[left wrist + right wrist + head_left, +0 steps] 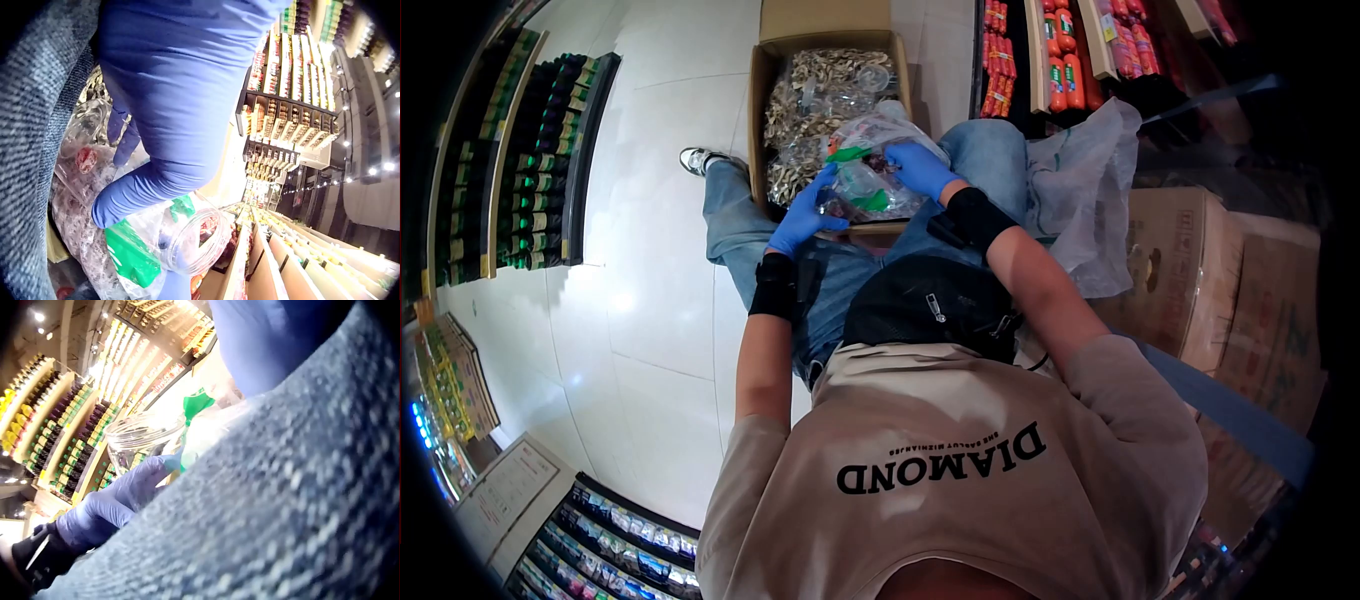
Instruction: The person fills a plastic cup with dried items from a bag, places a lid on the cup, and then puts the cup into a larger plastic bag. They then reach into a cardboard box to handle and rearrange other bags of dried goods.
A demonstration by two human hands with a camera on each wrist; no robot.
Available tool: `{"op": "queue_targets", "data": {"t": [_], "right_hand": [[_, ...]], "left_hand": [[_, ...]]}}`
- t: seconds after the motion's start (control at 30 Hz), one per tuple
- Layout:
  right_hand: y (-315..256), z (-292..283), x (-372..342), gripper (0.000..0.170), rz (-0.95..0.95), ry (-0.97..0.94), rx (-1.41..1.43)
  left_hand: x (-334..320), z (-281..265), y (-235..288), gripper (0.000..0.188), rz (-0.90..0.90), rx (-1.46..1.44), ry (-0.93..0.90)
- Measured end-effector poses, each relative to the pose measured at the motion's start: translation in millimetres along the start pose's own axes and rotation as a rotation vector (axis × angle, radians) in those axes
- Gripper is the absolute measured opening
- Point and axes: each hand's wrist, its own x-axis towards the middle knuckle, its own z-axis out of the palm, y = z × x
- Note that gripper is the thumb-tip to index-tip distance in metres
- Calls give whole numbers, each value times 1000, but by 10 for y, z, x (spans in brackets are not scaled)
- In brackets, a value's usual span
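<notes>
Both hands wear blue gloves and work over an open cardboard box between the person's knees. A clear plastic bag with green printed patches lies at the box's near end. The right hand pinches the bag's upper right part with curled fingers. On the left side, the left hand touches the bag, thumb and fingers spread apart. In the left wrist view, its thumb lies over the clear film near the green patch. A clear jar with a threaded mouth stands close by. Denim hides much of the right wrist view.
Dried, sliced pieces like mushrooms fill the box around clear plastic containers. A crumpled translucent bag lies right of the right knee, near cardboard cartons. Shelves of red-wrapped sausages stand ahead; bottle shelves stand left.
</notes>
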Motion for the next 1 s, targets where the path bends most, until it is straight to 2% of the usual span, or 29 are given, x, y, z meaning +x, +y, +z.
{"op": "queue_targets", "data": {"t": [0.17, 0.23, 0.27, 0.33, 0.37, 0.43, 0.47, 0.53, 0.67, 0.73, 0.87, 0.93, 0.97, 1.0], "right_hand": [[-104, -46, 35, 18, -111, 128, 1], [-274, -200, 71, 18, 172, 72, 202], [-398, -287, 74, 18, 166, 68, 202], [-606, -418, 76, 17, 386, 115, 527], [-559, -384, 83, 17, 384, 109, 526], [-451, -331, 100, 23, 140, 81, 962], [-479, -351, 90, 23, 141, 79, 961], [-533, -388, 60, 23, 130, -43, 983], [-560, -369, 67, 22, 121, -31, 863], [-488, -393, 112, 20, 289, 13, 955], [-418, -429, 90, 19, 299, -22, 981], [-270, -278, 53, 18, 185, -21, 520], [-205, -208, 39, 18, 187, -20, 521], [-145, -145, 22, 18, 74, 0, 260]], "left_hand": [[-5, -16, -36, 110, 36, 12, 3], [-9, -20, -25, 109, 18, -7, -1], [-12, -17, -21, 109, 0, -28, -9], [-10, -8, -14, 109, -14, -54, -5], [-17, 0, -24, 109, -29, -80, -8], [-7, 3, -36, 109, -32, -87, -8], [-7, 6, -33, 109, -36, -92, -10], [-7, 8, -26, 110, -39, -96, -6], [-22, 5, 1, 111, -56, -78, 0], [-31, 10, 12, 111, -64, -100, 1], [-1, -6, -55, 111, -42, -44, -3], [1, -5, -68, 111, -40, -48, -1], [-1, -1, -68, 111, -37, -54, 0], [-3, 2, -61, 111, -38, -54, -3]]}}
